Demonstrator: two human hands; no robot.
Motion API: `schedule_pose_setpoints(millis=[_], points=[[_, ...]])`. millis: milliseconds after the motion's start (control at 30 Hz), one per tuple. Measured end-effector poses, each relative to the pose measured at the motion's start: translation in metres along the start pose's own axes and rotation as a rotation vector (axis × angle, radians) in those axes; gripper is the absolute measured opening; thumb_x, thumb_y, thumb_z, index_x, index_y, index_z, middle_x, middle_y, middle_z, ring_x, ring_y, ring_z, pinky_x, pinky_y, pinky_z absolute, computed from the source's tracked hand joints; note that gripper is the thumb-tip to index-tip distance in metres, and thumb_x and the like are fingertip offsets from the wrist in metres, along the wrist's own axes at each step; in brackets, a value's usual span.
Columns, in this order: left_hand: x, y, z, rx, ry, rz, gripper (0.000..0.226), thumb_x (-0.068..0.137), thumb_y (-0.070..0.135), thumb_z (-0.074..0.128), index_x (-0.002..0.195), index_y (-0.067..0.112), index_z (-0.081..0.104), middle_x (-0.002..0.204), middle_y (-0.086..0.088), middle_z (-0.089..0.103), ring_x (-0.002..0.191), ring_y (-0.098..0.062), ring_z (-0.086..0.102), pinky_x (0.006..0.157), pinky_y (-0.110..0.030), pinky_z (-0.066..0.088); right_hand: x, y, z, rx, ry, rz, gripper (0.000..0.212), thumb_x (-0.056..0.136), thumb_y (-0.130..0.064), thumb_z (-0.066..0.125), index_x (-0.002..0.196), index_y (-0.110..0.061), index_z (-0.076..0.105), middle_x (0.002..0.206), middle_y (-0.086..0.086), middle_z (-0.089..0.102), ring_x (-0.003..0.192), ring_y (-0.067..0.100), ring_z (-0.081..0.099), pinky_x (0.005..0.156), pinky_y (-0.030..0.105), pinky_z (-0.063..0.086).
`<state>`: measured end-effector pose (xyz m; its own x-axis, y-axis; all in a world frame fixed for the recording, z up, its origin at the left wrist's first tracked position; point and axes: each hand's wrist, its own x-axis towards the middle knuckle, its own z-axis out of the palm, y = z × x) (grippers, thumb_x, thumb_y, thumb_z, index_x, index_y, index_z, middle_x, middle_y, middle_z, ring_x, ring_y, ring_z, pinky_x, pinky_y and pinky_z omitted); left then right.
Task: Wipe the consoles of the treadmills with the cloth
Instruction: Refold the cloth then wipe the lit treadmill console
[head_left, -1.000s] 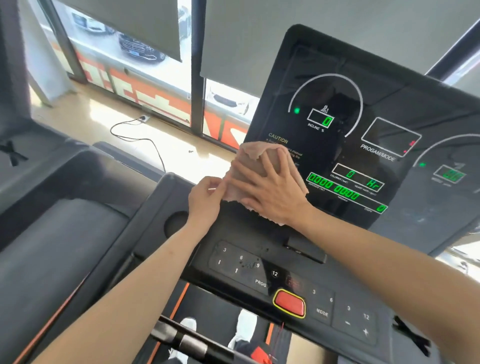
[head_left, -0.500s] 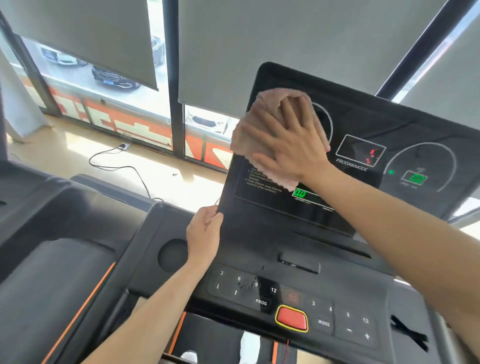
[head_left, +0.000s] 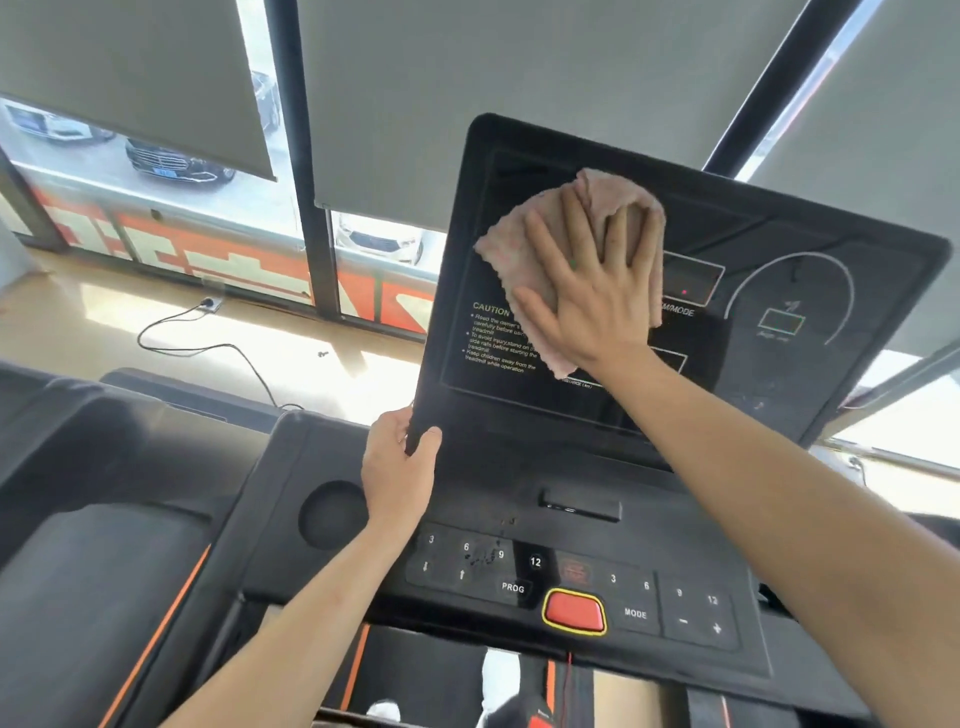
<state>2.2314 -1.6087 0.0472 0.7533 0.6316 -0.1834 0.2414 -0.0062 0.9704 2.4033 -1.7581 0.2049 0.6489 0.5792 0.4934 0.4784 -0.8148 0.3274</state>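
The black treadmill console (head_left: 779, 249) fills the middle of the view, its glossy display panel tilted up toward me. My right hand (head_left: 592, 291) lies flat with fingers spread on a crumpled pinkish cloth (head_left: 506, 249), pressing it against the upper left part of the display. The cloth hides part of the caution text and the left gauge. My left hand (head_left: 397, 467) grips the lower left corner of the display panel, thumb in front. Below it sits the keypad (head_left: 467, 558) with a red stop button (head_left: 574, 610).
A second treadmill's dark console (head_left: 104, 519) stands to the left. A round cup recess (head_left: 332, 514) sits beside my left hand. Windows with grey blinds (head_left: 395, 93) are behind, with a black cable (head_left: 208, 345) on the sunlit floor.
My right hand slid the cloth from the display's lower left up to its upper part, then slightly right. My left hand let go of the cloth and took the panel's lower left corner.
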Motion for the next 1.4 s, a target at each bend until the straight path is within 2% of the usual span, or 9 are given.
schedule_pose_setpoints(millis=[200,333,533,700,833,900,1133,1233,1400], points=[[-0.003,0.001,0.006,0.065,0.007,0.040,0.039,0.088,0.033,0.075,0.122,0.029,0.057,0.125,0.007,0.056,0.113,-0.013,0.060,0.100,-0.036,0.052,-0.083,-0.020,0.045,-0.027,-0.094,-0.093,0.077,0.097,-0.075,0.028,0.162,-0.037,0.015,0.171,0.011,0.015,0.139,0.050,0.033,0.117,0.074,0.004],[-0.005,0.002,0.016,0.182,0.023,0.063,0.072,0.072,0.057,0.080,0.129,0.024,0.052,0.125,0.005,0.051,0.114,-0.018,0.059,0.094,-0.042,0.056,-0.111,-0.024,0.059,-0.029,-0.098,-0.142,0.075,0.097,-0.075,0.032,0.161,-0.039,0.018,0.169,0.007,0.022,0.137,0.044,0.031,0.118,0.071,0.007],[-0.013,0.004,0.034,0.295,0.082,0.038,0.111,0.063,0.065,0.086,0.148,0.016,0.034,0.145,-0.006,0.041,0.138,-0.026,0.041,0.114,-0.050,0.043,-0.098,0.005,0.053,-0.072,-0.069,-0.265,0.073,0.097,-0.075,0.031,0.161,-0.042,0.017,0.170,0.002,0.020,0.143,0.043,0.031,0.122,0.064,-0.002],[-0.013,0.003,0.046,0.338,0.129,0.051,0.117,0.066,0.061,0.087,0.152,0.008,0.027,0.150,-0.015,0.037,0.142,-0.033,0.035,0.121,-0.048,0.031,-0.065,0.039,0.029,-0.088,0.007,-0.071,0.073,0.097,-0.077,0.027,0.161,-0.042,0.019,0.170,0.005,0.022,0.143,0.046,0.037,0.122,0.068,0.009],[-0.013,0.000,0.051,0.351,0.155,0.066,0.115,0.069,0.058,0.087,0.152,0.005,0.026,0.150,-0.018,0.036,0.140,-0.036,0.036,0.120,-0.050,0.031,-0.034,0.077,0.003,-0.083,0.026,0.107,0.076,0.098,-0.076,0.022,0.163,-0.039,0.009,0.172,0.010,0.009,0.156,0.045,0.012,0.122,0.070,0.006],[-0.013,-0.001,0.053,0.360,0.163,0.080,0.115,0.071,0.058,0.086,0.153,0.004,0.025,0.150,-0.020,0.036,0.140,-0.037,0.036,0.120,-0.051,0.031,-0.025,0.091,-0.008,-0.071,0.036,0.214,0.077,0.098,-0.076,0.020,0.163,-0.036,0.007,0.171,0.012,0.008,0.157,0.042,0.007,0.122,0.070,0.007],[-0.015,-0.006,0.058,0.405,0.188,0.131,0.113,0.076,0.057,0.082,0.155,0.002,0.023,0.154,-0.022,0.033,0.144,-0.039,0.032,0.121,-0.053,0.029,-0.032,0.084,0.004,0.041,0.117,0.625,0.076,0.099,-0.073,0.018,0.162,-0.030,0.020,0.170,0.013,0.019,0.156,0.041,0.016,0.121,0.069,0.010],[-0.013,-0.009,0.059,0.421,0.177,0.140,0.114,0.076,0.059,0.081,0.155,0.004,0.021,0.155,-0.021,0.031,0.144,-0.039,0.031,0.122,-0.054,0.029,-0.058,0.067,0.024,0.058,0.096,0.690,0.075,0.100,-0.071,0.021,0.162,-0.028,0.022,0.169,0.015,0.022,0.154,0.044,0.019,0.121,0.069,0.013],[-0.012,-0.011,0.058,0.457,0.205,0.184,0.111,0.076,0.058,0.082,0.154,0.004,0.024,0.153,-0.021,0.033,0.142,-0.040,0.033,0.119,-0.055,0.030,-0.123,0.037,0.060,0.070,0.018,0.671,0.076,0.100,-0.068,0.025,0.163,-0.025,0.018,0.169,0.019,0.016,0.154,0.046,0.017,0.119,0.070,0.014]])
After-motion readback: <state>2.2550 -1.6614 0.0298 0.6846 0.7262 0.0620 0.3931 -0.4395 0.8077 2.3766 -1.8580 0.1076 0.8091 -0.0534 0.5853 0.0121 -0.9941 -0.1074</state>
